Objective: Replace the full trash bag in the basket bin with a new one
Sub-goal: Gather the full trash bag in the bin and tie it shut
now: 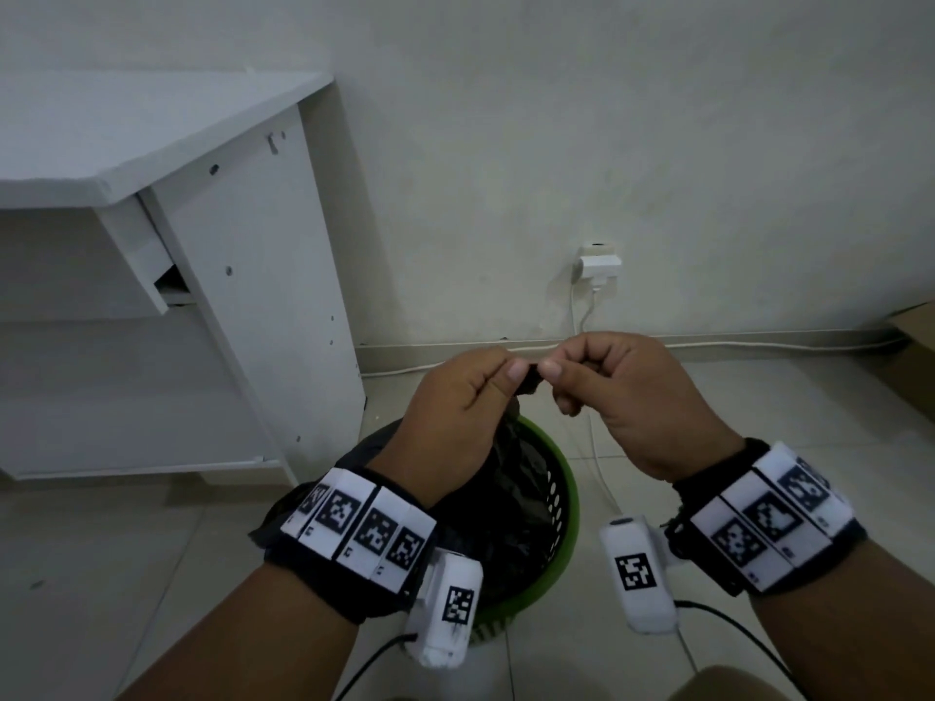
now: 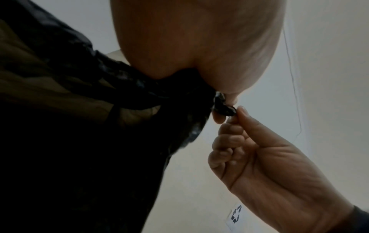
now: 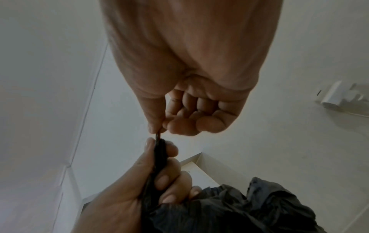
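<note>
A black trash bag (image 1: 511,493) hangs down into a green basket bin (image 1: 569,503) on the tiled floor. Its top is gathered into a thin twisted neck (image 1: 528,379) held up above the bin. My left hand (image 1: 470,397) grips that neck with curled fingers, thumb against it. My right hand (image 1: 597,376) pinches the very tip of the neck between thumb and forefinger, right beside the left thumb. In the left wrist view the bag (image 2: 79,126) fills the left side and the right hand (image 2: 259,149) pinches the tip. In the right wrist view the neck (image 3: 159,151) runs between both hands.
A white cabinet (image 1: 212,275) stands to the left of the bin. A wall plug (image 1: 599,265) with a white cable (image 1: 602,462) trailing over the floor sits behind the bin. A cardboard box (image 1: 910,346) lies at the far right.
</note>
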A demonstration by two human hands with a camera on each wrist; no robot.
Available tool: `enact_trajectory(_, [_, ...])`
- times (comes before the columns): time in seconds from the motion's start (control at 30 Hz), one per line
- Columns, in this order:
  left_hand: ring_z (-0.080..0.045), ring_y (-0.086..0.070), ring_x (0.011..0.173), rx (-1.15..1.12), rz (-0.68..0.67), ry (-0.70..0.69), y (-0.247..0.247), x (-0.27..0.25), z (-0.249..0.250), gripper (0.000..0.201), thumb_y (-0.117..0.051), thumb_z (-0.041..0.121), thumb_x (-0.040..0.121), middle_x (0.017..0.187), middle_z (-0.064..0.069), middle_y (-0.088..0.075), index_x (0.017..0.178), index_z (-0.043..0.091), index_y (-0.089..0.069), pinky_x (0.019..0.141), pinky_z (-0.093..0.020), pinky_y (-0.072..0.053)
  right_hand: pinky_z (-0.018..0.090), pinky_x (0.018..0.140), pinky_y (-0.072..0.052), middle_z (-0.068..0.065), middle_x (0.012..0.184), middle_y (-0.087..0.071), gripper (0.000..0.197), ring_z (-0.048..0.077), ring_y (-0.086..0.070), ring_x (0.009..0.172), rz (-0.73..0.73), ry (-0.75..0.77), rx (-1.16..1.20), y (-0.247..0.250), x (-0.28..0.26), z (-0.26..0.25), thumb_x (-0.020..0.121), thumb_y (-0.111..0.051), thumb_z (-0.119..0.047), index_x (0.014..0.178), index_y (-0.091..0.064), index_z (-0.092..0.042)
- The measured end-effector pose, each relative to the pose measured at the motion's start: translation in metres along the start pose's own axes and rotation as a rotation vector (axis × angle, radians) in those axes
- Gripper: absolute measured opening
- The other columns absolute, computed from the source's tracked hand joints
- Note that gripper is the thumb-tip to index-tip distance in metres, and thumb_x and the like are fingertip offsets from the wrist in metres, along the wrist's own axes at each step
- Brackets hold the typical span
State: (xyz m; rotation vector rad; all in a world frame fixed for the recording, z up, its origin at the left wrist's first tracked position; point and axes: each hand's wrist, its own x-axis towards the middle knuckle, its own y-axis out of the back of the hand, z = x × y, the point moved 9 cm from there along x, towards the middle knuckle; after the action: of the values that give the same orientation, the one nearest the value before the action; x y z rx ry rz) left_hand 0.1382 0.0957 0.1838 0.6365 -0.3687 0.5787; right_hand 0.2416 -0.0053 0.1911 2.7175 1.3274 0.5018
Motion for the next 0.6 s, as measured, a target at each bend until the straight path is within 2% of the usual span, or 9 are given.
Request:
enact_trajectory(0.07, [-0.006,-0.055,0.064,0.028,0.029,-0.015,0.003,-0.003,-0.004,0.032,-0.049,0.025,0.104,0.064,0.006,-0.058,0.082,0.01,-0.067,0.062,-0.019,-0.04,0.02,0.059,-0.048,0.002,0.06,-0.061,0.012,0.011,-0.054,0.056,-0.06,-0.009,-0.011,-0.007,0.0,0.003,0.089,-0.067,-0.012,0.081,-0.068,-0.003])
enact_trajectory(0.13, [-0.011,-0.057,0.062,0.038,0.037,-0.018,0.004,-0.007,-0.008,0.032,-0.05,0.023,0.104,0.061,0.002,-0.059,0.081,0.008,-0.068,0.062,-0.021,-0.042,0.018,0.058,-0.048,0.0,0.06,-0.061,0.013,0.009,-0.055,0.056,-0.101,-0.001,-0.069,-0.011,0.0,0.005,0.09,-0.066,-0.012,0.081,-0.067,-0.003])
enact_trajectory(0.27, [-0.003,-0.055,0.061,0.069,0.062,-0.035,0.01,-0.014,-0.015,0.026,-0.054,0.021,0.103,0.059,0.01,-0.057,0.082,0.029,-0.068,0.064,-0.014,-0.04,0.011,0.058,-0.046,-0.004,0.061,-0.064,0.012,0.003,-0.056,0.056,-0.159,0.004,-0.245,-0.012,-0.001,0.009,0.09,-0.067,-0.015,0.081,-0.068,-0.008])
enact_trajectory(0.33, [-0.007,-0.057,0.061,0.064,0.062,-0.008,0.011,-0.019,-0.023,0.027,-0.054,0.022,0.103,0.058,0.005,-0.059,0.08,0.023,-0.069,0.063,-0.017,-0.042,0.01,0.058,-0.045,-0.004,0.061,-0.066,0.012,0.001,-0.057,0.055,-0.178,0.023,-0.375,-0.012,-0.001,0.01,0.09,-0.068,-0.019,0.078,-0.068,-0.016])
enact_trajectory(0.4, [-0.013,-0.059,0.061,0.042,0.052,0.045,0.009,-0.023,-0.031,0.027,-0.053,0.023,0.103,0.06,-0.001,-0.063,0.088,0.016,-0.074,0.064,-0.021,-0.046,0.01,0.059,-0.045,-0.003,0.063,-0.067,0.013,0.001,-0.058,0.056,-0.159,0.026,-0.411,-0.009,-0.001,0.012,0.091,-0.067,-0.02,0.078,-0.067,-0.018])
enact_trajectory(0.43, [-0.014,-0.06,0.061,0.022,0.053,0.071,0.009,-0.025,-0.035,0.027,-0.053,0.023,0.103,0.06,-0.002,-0.063,0.092,0.015,-0.076,0.064,-0.022,-0.046,0.011,0.06,-0.047,-0.001,0.065,-0.068,0.013,0.003,-0.059,0.058,-0.136,0.018,-0.386,-0.006,0.0,0.015,0.092,-0.065,-0.019,0.079,-0.067,-0.016])
enact_trajectory(0.5, [-0.01,-0.06,0.063,0.012,0.073,0.097,0.01,-0.027,-0.04,0.026,-0.053,0.024,0.103,0.063,0.001,-0.065,0.095,0.017,-0.076,0.063,-0.019,-0.046,0.02,0.067,-0.052,0.007,0.07,-0.069,0.014,0.011,-0.063,0.064,-0.075,-0.015,-0.267,-0.002,0.001,0.023,0.095,-0.061,-0.017,0.083,-0.066,-0.011])
enact_trajectory(0.6, [-0.006,-0.068,0.085,-0.052,0.065,0.125,0.009,-0.027,-0.042,0.025,-0.051,0.029,0.103,0.09,0.005,-0.075,0.112,0.022,-0.074,0.077,-0.022,-0.052,0.038,0.081,-0.054,0.018,0.087,-0.069,0.018,0.024,-0.066,0.083,0.002,-0.095,0.088,-0.004,0.004,0.039,0.099,-0.052,-0.013,0.088,-0.064,-0.006])
